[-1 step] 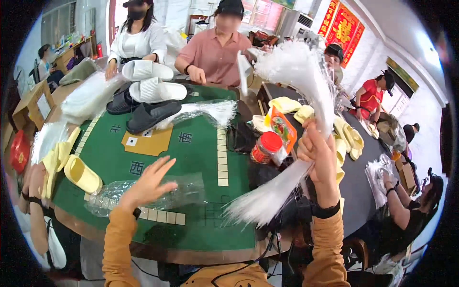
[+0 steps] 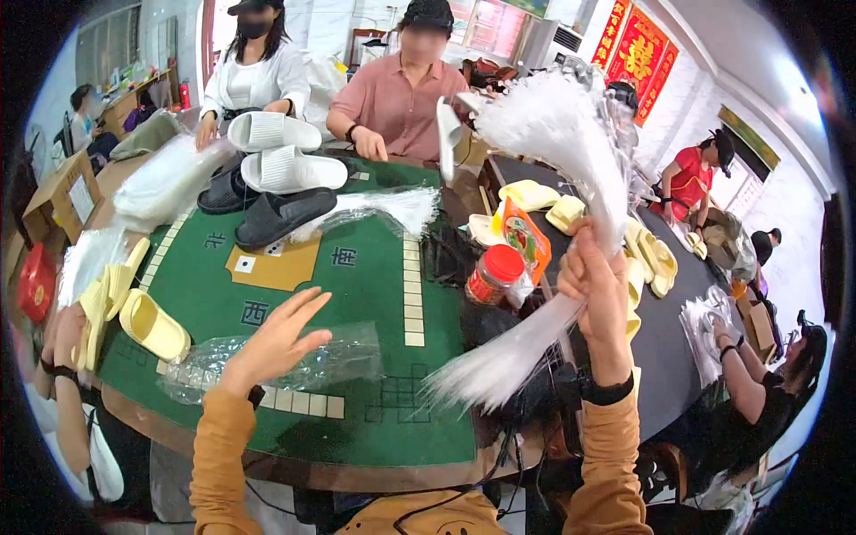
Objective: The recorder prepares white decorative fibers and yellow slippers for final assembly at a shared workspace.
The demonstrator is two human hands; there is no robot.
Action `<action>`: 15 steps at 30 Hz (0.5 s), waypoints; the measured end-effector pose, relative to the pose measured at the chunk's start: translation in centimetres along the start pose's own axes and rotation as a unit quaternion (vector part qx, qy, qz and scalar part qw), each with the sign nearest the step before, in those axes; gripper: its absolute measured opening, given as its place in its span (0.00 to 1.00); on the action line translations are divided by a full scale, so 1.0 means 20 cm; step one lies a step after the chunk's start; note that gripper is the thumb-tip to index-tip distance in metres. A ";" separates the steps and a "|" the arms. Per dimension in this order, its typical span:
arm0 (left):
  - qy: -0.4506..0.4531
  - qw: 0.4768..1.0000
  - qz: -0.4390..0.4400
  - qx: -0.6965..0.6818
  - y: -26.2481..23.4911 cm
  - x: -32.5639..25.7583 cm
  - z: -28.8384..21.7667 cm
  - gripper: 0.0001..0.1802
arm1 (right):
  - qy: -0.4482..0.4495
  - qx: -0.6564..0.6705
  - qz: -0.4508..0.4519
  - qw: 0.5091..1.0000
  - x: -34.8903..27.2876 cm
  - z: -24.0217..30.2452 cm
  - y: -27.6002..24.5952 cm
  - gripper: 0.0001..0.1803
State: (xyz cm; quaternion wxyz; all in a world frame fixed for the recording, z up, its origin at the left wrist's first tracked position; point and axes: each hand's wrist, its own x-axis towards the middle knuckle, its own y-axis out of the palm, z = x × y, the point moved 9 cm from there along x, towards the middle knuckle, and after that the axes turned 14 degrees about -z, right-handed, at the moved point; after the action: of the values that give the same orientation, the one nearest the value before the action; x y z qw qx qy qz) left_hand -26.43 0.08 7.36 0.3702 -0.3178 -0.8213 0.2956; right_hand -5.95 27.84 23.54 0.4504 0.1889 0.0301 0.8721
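The right hand (image 2: 596, 283) is raised at about 3 o'clock from the table's centre, fingers wrapped tight around the middle of a thick bundle of white plastic strips (image 2: 555, 160). The bundle runs through the fist on a slant: its upper end fans out toward 12 o'clock above the hand, and its lower end (image 2: 486, 370) spreads toward 7 o'clock, over the edge of the green game table (image 2: 374, 294).

The left hand (image 2: 276, 343) lies at about 7 o'clock on the table, fingers spread wide and flat, pressing on a clear plastic bag (image 2: 343, 357) that stretches to either side of it. It grips nothing; the palm just rests on the crinkled film.

The strips are thin, glossy and translucent white, packed densely at the grip and loose at both ends.

At 9 o'clock from the left hand, pale yellow slippers (image 2: 147, 323) sit by the table's rim. At 12 o'clock lie 2 white slippers (image 2: 285, 156) and dark slippers (image 2: 281, 214). A red-lidded jar (image 2: 495, 275) stands just beside the right hand at its 9 o'clock.

Compared with the earlier frame, both hands, the bundle and the bag sit in the same places; nothing visible has shifted.
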 end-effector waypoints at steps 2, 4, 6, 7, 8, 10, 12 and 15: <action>0.030 0.997 -0.027 -0.070 -0.04 0.07 -0.20 0.31 | -0.086 -0.064 -0.040 0.993 0.02 0.08 -0.15 0.12; 0.065 0.994 -0.034 -0.082 -0.02 0.09 -0.31 0.27 | -0.179 -0.019 -0.075 0.981 -0.02 0.24 -0.28 0.14; 0.077 0.993 0.007 -0.087 0.04 0.08 -0.37 0.26 | -0.239 0.006 -0.119 0.964 -0.06 0.42 -0.41 0.17; 0.094 0.992 -0.011 -0.082 0.03 0.08 -0.40 0.24 | -0.238 0.040 -0.092 0.966 -0.09 0.52 -0.42 0.17; 0.095 0.992 -0.009 -0.082 0.03 0.08 -0.42 0.24 | -0.239 0.076 -0.062 0.966 -0.11 0.59 -0.40 0.17; 0.078 0.991 -0.049 -0.092 -0.03 0.13 -0.47 0.20 | -0.214 0.089 -0.078 0.970 -0.16 0.62 -0.39 0.16; 0.065 0.986 -0.076 -0.134 -0.11 0.21 -0.56 0.19 | -0.194 0.098 -0.092 0.972 -0.19 0.59 -0.39 0.15; 0.087 0.958 -0.069 -0.264 -0.15 0.28 -0.67 0.19 | -0.054 0.138 0.009 0.989 -0.24 0.29 -0.22 0.12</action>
State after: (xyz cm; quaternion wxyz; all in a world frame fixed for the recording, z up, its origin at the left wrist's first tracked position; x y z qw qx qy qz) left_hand -19.64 5.82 19.26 0.3625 -0.3715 -0.8547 0.0131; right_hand 2.04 25.97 26.51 0.4134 0.2965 0.1242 0.8519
